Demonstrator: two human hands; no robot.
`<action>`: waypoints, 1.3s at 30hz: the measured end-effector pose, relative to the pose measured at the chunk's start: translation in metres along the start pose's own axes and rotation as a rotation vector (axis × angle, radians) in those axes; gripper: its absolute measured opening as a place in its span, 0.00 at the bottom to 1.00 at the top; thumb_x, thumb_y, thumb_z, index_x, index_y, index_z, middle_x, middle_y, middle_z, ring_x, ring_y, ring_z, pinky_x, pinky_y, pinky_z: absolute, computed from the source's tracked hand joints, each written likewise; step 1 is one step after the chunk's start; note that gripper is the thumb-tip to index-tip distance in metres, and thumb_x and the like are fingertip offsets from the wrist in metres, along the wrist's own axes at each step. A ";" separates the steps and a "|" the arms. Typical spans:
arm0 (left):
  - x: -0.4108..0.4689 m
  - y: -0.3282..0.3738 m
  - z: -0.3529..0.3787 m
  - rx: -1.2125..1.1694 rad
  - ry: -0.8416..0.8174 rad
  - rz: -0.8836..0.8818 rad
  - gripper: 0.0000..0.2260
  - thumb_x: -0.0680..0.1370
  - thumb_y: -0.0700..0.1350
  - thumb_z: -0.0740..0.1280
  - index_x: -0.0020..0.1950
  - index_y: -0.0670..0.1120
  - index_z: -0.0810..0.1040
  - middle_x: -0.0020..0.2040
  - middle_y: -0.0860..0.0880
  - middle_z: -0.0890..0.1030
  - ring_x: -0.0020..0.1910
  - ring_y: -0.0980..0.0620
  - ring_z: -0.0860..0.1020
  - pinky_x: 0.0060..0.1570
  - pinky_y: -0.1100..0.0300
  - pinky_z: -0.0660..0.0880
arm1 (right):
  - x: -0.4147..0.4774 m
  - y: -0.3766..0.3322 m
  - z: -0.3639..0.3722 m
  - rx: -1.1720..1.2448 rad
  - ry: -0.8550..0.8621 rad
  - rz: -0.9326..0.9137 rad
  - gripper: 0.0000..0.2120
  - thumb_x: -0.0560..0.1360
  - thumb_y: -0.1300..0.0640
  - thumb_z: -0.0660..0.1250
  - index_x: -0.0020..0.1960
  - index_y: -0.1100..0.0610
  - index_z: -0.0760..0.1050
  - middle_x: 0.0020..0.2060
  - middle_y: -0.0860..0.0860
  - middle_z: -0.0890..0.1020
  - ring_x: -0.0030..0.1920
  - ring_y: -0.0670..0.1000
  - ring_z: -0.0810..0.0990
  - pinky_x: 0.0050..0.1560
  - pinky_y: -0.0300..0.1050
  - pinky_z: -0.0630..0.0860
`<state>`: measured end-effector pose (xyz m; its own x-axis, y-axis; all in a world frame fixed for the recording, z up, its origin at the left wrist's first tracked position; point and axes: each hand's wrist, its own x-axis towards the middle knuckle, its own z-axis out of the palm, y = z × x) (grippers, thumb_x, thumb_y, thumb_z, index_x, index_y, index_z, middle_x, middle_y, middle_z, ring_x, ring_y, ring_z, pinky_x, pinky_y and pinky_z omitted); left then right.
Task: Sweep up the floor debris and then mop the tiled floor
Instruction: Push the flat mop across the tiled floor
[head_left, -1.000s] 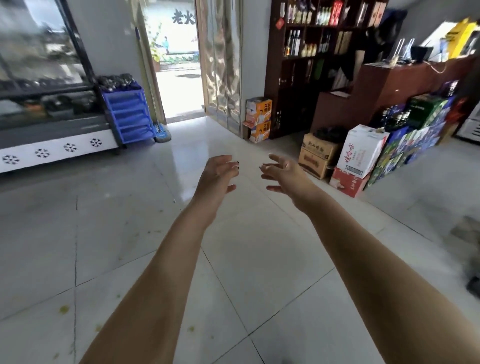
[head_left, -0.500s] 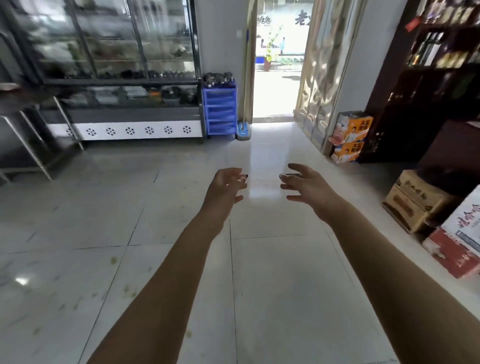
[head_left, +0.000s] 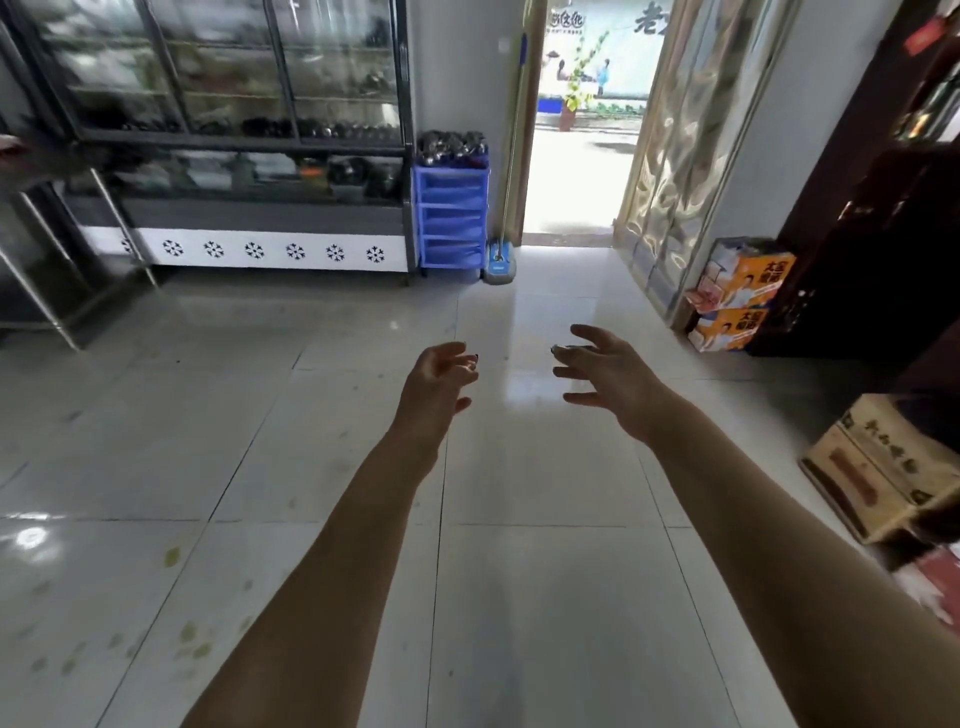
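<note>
While left hand (head_left: 439, 375) and right hand (head_left: 609, 375) hover loose-fingered, empty: yellow debris (head_left: 171, 556) unswept on tiled floor (head_left: 545, 597), mop (head_left: 500, 264) untouched beside doorway (head_left: 571, 171).

We see only the person's two arms, both bare along all that shows. The bare left forearm (head_left: 332, 561) looks broad at the bottom edge and narrows to a slim wrist; the bare right forearm (head_left: 779, 545) does the same. The slender left hand (head_left: 434, 382) has a dark nail (head_left: 475, 356) at one fingertip, with a small pale glint just beside it — nail or ring, we cannot tell. The slender right hand (head_left: 610, 379) shows a pale shiny spot (head_left: 556, 348) at the tip of one finger — too blurred for us to name. Both wrists are bare.
</note>
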<state>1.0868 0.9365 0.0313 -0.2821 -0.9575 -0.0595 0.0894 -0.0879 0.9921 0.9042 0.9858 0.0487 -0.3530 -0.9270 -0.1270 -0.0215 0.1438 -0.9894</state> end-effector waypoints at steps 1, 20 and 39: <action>0.019 0.003 0.008 0.002 -0.008 0.000 0.10 0.78 0.37 0.61 0.56 0.49 0.72 0.55 0.50 0.78 0.58 0.50 0.76 0.60 0.52 0.73 | 0.017 -0.008 -0.007 0.007 0.006 -0.013 0.28 0.75 0.58 0.68 0.72 0.56 0.62 0.47 0.47 0.79 0.54 0.53 0.78 0.54 0.51 0.75; 0.351 0.000 0.181 0.022 -0.011 -0.034 0.07 0.79 0.41 0.61 0.55 0.50 0.72 0.58 0.47 0.77 0.56 0.51 0.77 0.58 0.53 0.74 | 0.370 -0.035 -0.154 0.063 -0.022 -0.027 0.27 0.76 0.59 0.67 0.72 0.57 0.63 0.52 0.51 0.79 0.54 0.54 0.78 0.56 0.51 0.74; 0.705 -0.006 0.278 -0.032 0.081 -0.069 0.07 0.79 0.40 0.60 0.54 0.50 0.72 0.57 0.48 0.78 0.56 0.51 0.77 0.59 0.53 0.74 | 0.732 -0.053 -0.228 0.090 -0.042 0.068 0.24 0.77 0.62 0.64 0.71 0.60 0.63 0.62 0.62 0.75 0.63 0.61 0.75 0.59 0.55 0.72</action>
<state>0.6223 0.3384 0.0136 -0.2103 -0.9678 -0.1380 0.1028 -0.1623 0.9814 0.4333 0.3791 0.0247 -0.3115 -0.9299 -0.1955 0.0859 0.1773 -0.9804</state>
